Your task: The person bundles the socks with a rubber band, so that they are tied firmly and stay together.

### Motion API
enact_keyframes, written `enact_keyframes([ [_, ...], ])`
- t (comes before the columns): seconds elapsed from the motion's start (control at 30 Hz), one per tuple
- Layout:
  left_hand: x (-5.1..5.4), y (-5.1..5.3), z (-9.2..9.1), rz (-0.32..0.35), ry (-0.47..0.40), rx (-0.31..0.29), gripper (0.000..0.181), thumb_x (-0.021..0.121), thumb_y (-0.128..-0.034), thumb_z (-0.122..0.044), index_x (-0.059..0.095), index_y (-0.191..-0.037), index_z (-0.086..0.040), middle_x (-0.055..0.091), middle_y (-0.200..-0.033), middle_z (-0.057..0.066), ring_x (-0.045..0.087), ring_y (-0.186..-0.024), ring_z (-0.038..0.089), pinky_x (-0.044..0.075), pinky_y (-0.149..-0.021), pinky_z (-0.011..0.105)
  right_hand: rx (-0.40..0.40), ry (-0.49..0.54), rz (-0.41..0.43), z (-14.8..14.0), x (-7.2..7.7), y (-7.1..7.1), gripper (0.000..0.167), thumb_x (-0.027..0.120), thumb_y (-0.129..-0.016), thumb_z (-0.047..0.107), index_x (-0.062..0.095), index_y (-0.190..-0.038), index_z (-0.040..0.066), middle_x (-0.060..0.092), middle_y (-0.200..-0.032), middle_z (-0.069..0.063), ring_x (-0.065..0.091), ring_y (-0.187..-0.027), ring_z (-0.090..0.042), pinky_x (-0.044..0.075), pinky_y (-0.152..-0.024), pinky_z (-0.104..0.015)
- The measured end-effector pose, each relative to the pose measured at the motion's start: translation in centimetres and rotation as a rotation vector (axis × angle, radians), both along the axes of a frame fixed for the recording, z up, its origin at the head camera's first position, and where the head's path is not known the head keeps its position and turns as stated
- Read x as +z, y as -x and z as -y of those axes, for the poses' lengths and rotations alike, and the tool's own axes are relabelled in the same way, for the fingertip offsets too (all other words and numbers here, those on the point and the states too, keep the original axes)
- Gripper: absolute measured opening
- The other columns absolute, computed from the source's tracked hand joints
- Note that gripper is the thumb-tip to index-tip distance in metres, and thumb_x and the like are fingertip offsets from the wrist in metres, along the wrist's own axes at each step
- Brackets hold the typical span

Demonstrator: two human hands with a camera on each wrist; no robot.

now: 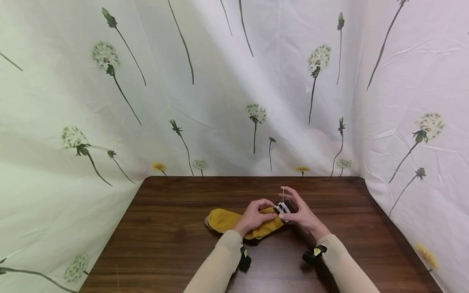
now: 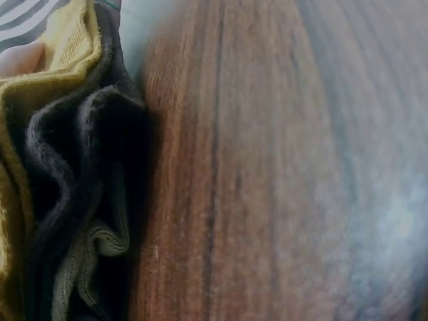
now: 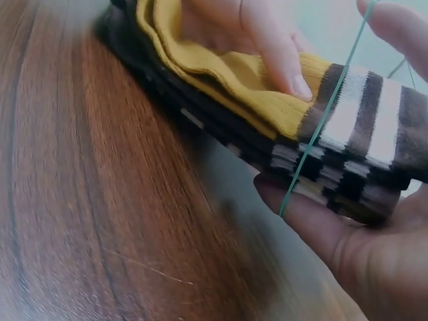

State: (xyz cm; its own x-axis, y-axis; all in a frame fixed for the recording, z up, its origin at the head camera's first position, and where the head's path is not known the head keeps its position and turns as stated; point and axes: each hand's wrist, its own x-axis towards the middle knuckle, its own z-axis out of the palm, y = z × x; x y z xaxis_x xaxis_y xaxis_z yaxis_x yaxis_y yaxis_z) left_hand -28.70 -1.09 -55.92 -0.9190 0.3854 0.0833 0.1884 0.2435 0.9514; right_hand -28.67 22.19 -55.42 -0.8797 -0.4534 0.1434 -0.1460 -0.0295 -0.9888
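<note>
A stack of socks (image 1: 224, 220) lies slantwise on the table, a mustard-yellow one on top and darker ones beneath. Its cuff end (image 3: 368, 110) has black and white stripes. My left hand (image 1: 254, 217) holds the stack near the cuffs, a digit pressing the yellow knit. With thumb and fingers spread apart, my right hand (image 1: 305, 217) holds a thin rubber band (image 3: 314, 142) stretched around the striped cuffs. In the right wrist view the band looks green and taut. The left wrist view shows folded dark layers (image 2: 50, 154) under the yellow sock; most of my left hand is outside it.
The dark wood-grain table (image 1: 176, 252) has rounded far corners. White cloth (image 1: 220, 134) printed with dandelions hangs behind it and at both sides. Each wrist wears a small black camera, such as the left one (image 1: 244, 260).
</note>
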Motion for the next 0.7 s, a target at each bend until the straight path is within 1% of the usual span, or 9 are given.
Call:
enact_keyframes([
  [0.1,0.0,0.1,0.0,-0.018,0.018,-0.013,0.019,0.082,-0.0936,-0.018,0.077,-0.112,-0.015,0.075,-0.119,-0.002,0.065,-0.124,0.024,0.048,-0.108,0.051,0.016,-0.096,-0.065,0.1,0.3,0.3,0.087,0.083,-0.087,0.004,0.037,-0.159,0.022,0.032,-0.161,-0.034,0.042,-0.137,-0.049,0.06,-0.083,-0.04],
  [0.17,-0.1,0.1,0.0,-0.034,0.028,-0.02,0.02,0.082,-0.0934,-0.017,0.077,-0.112,-0.015,0.076,-0.119,-0.001,0.066,-0.123,0.024,0.049,-0.108,0.051,0.031,-0.158,-0.115,0.3,0.4,0.5,0.086,0.086,-0.086,0.009,0.04,-0.158,0.021,0.036,-0.158,-0.034,0.042,-0.138,-0.051,0.057,-0.089,-0.036],
  [0.27,-0.1,0.1,-0.1,-0.05,0.031,-0.026,0.021,0.082,-0.0932,-0.016,0.077,-0.113,-0.013,0.076,-0.118,0.0,0.066,-0.122,0.024,0.05,-0.107,0.049,0.04,-0.245,-0.161,0.4,0.7,0.7,0.086,0.09,-0.082,0.015,0.044,-0.156,0.017,0.044,-0.154,-0.032,0.05,-0.133,-0.045,0.053,-0.094,-0.031],
  [0.4,-0.1,0.2,0.0,-0.051,0.027,-0.021,0.02,0.082,-0.0931,-0.015,0.078,-0.113,-0.013,0.077,-0.116,-0.001,0.067,-0.119,0.021,0.051,-0.106,0.046,0.047,-0.322,-0.167,0.6,1.0,0.9,0.083,0.091,-0.081,0.018,0.049,-0.153,0.013,0.051,-0.15,-0.027,0.058,-0.122,-0.034,0.052,-0.094,-0.03],
  [0.47,-0.2,0.2,0.0,-0.044,0.031,-0.013,0.02,0.082,-0.0929,-0.015,0.078,-0.112,-0.013,0.077,-0.115,-0.002,0.067,-0.116,0.019,0.051,-0.105,0.043,0.048,-0.342,-0.167,0.7,1.0,0.9,0.082,0.091,-0.081,0.018,0.051,-0.152,0.012,0.054,-0.149,-0.024,0.059,-0.119,-0.029,0.052,-0.093,-0.029],
  [0.57,-0.1,0.2,0.1,-0.039,0.043,-0.004,0.02,0.083,-0.0924,-0.015,0.079,-0.112,-0.012,0.077,-0.113,-0.002,0.066,-0.113,0.017,0.051,-0.103,0.042,0.044,-0.356,-0.178,0.9,0.9,0.8,0.078,0.091,-0.081,0.019,0.054,-0.149,0.012,0.058,-0.145,-0.02,0.06,-0.116,-0.025,0.052,-0.092,-0.029],
  [0.7,0.0,0.2,0.0,-0.04,0.055,0.006,0.018,0.083,-0.0919,-0.015,0.079,-0.109,-0.011,0.076,-0.113,0.0,0.065,-0.111,0.017,0.051,-0.102,0.043,0.056,-0.345,-0.183,1.0,0.7,0.7,0.07,0.092,-0.08,0.017,0.059,-0.143,0.011,0.065,-0.132,-0.016,0.063,-0.107,-0.023,0.054,-0.087,-0.029],
])
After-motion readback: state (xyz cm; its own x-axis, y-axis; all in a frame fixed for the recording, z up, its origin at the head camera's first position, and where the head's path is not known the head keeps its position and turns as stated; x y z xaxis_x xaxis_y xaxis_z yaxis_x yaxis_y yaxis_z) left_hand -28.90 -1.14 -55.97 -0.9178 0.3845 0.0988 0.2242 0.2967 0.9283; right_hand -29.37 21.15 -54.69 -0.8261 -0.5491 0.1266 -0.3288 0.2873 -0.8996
